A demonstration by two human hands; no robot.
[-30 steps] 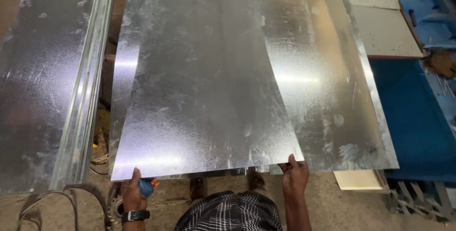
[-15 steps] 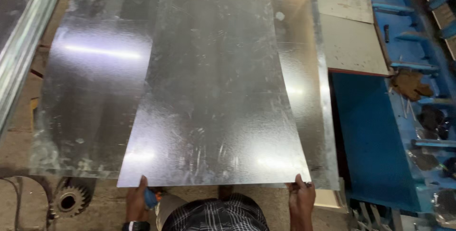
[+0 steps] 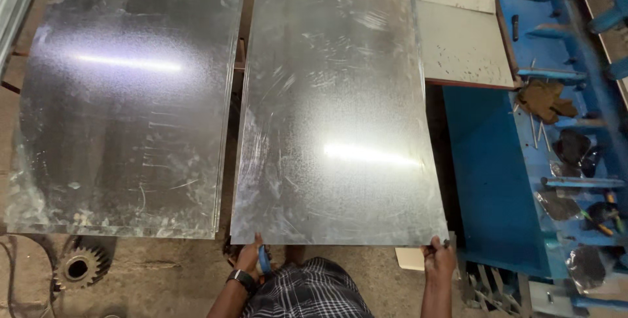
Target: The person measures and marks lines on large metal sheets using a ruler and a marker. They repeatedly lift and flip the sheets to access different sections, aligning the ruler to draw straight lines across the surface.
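From the head camera, 1 person stands at the near short edge of a large galvanised steel sheet (image 3: pixel 337 115) and holds it with both hands. The left hand (image 3: pixel 248 256) is closed on the sheet's near left corner, fingers under the edge and thumb above; a blue object (image 3: pixel 264 260), too small to identify, is tucked in the same hand, and a dark wristwatch (image 3: pixel 243 280) sits on that wrist. The right hand (image 3: pixel 438 256) is clamped on the near right corner in the same way. Gripping at the 2 corners, wide apart, seems meant to keep the long, thin panel level and stop it twisting or sagging sideways.

The held sheet runs away from the person, its far end out of the frame. Just to its left lies a stack of similar sheets (image 3: pixel 127 109), edges roughly squared, with a narrow dark gap between stack and held sheet. A toothed gear (image 3: pixel 78 267) rests on the dirt floor (image 3: pixel 170 272) near the stack's near corner.

On the right stands a blue metal rack (image 3: pixel 497 181). Its open shelf holds a brown glove (image 3: pixel 546 99), a few long nails or rods (image 3: pixel 540 133), dark plastic-wrapped bundles (image 3: pixel 572 148) and what look like pliers (image 3: pixel 598 217). A flat grey panel (image 3: pixel 461 43) lies beyond the rack, touching the held sheet's right edge as seen here.
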